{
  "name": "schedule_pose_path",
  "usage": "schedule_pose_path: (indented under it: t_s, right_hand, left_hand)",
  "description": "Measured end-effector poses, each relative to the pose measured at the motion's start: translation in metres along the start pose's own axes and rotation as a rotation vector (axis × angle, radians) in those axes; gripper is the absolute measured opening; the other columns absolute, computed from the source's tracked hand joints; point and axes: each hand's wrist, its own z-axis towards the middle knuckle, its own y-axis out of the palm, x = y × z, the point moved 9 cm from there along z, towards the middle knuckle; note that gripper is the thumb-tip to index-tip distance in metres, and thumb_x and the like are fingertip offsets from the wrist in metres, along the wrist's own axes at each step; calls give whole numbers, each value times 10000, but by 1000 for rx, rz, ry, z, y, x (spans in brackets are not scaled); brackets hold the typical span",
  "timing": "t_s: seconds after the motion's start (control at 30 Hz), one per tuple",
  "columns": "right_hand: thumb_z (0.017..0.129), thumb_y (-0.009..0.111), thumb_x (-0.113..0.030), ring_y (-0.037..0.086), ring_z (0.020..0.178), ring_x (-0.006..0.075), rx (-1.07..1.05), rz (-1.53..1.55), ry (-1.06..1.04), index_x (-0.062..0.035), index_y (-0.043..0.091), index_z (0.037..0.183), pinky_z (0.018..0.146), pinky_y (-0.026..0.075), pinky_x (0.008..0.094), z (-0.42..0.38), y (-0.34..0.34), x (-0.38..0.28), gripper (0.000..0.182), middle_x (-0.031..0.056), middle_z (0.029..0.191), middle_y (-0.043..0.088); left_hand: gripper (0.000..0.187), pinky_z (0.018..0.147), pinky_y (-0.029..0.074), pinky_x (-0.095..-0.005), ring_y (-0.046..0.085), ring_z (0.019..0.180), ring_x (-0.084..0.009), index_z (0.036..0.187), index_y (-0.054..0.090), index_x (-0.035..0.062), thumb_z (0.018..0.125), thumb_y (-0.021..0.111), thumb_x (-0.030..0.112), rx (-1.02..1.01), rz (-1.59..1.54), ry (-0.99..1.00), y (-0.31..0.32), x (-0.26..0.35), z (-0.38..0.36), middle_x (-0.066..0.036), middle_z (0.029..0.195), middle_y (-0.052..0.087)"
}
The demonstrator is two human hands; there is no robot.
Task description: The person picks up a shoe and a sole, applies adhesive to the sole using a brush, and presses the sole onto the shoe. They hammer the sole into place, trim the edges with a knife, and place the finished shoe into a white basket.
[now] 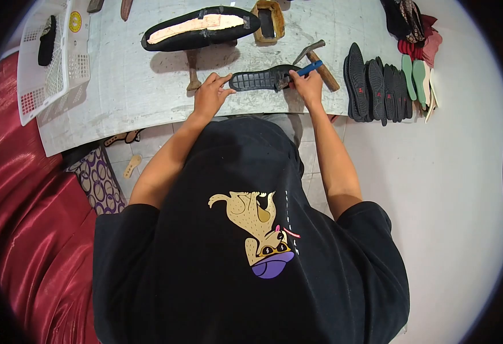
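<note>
the sole (260, 78) lies flat on the table (136, 86), long axis left to right. the left hand (210, 94) presses its left end with spread fingers; the right hand (307, 83), clamped on a blue tool (309, 69), works the right end, just beside the hammer (320, 57).
</note>
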Motion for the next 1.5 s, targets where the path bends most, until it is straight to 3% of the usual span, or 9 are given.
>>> schedule_pose_path:
  t_s: [0.43,0.6,0.83,1.1,1.17,1.23,1.33,1.4,1.5]
  right_hand:
    - [836,831,-250,663,554,309,55,-24,-469,42,712,765,549,493,405,-29,-9,-50,323,191,628,661]
    - [828,830,-250,680,607,378,12,-144,-431,69,677,761,572,506,442,-36,-7,-48,361,227,661,668]
    - [841,833,-297,673,578,301,-1,-104,-364,53,672,767,563,501,406,-15,10,-51,392,186,634,660]
    - [803,838,-265,718,676,370,-45,3,-230,65,680,783,644,548,436,-8,18,-40,366,231,709,697]
    - [871,809,-271,702,568,222,-16,-93,-312,28,666,749,572,536,356,-9,13,-45,354,131,612,695]
    - [865,812,-282,710,579,224,-18,-190,-356,28,669,747,584,541,357,-10,11,-55,361,140,617,698]
    - [855,814,-282,718,594,256,-88,-217,-341,29,670,738,598,546,376,-9,11,-65,363,153,620,698]
    - [805,819,-256,726,703,388,-78,-74,-221,73,675,771,669,563,443,-6,11,-63,361,244,719,704]
    - [805,818,-254,728,718,396,-23,-111,-282,80,667,766,673,565,444,-13,19,-71,367,256,729,704]
  left_hand:
    - [494,708,542,-351,694,755,-189,1263,738,146,802,855,282,0,13,-2,0,-2,1,-52,932,604]
    - [495,716,541,-352,686,758,-188,1260,739,142,799,857,278,-5,20,-9,-1,-1,1,-50,923,600]
    - [484,723,538,-356,674,764,-192,1247,746,131,799,856,276,-3,42,-11,-1,3,1,-51,921,597]
    - [514,725,511,-329,612,741,-191,1275,731,98,799,860,244,3,17,4,-2,1,-1,-76,877,579]
    - [512,725,510,-330,612,742,-191,1274,732,99,800,859,243,13,19,20,-2,5,1,-75,877,580]
    - [504,729,535,-362,666,768,-198,1263,745,147,790,859,282,-6,42,-16,-1,1,1,-53,912,586]
    - [507,732,534,-363,662,768,-203,1270,742,156,793,857,283,3,36,-9,-1,2,1,-53,915,588]
    - [507,734,534,-362,663,769,-204,1272,742,159,794,856,284,1,36,-21,-1,1,1,-53,918,590]
    - [507,736,534,-361,665,771,-205,1274,741,161,796,855,286,-6,42,-25,-1,1,0,-54,922,592]
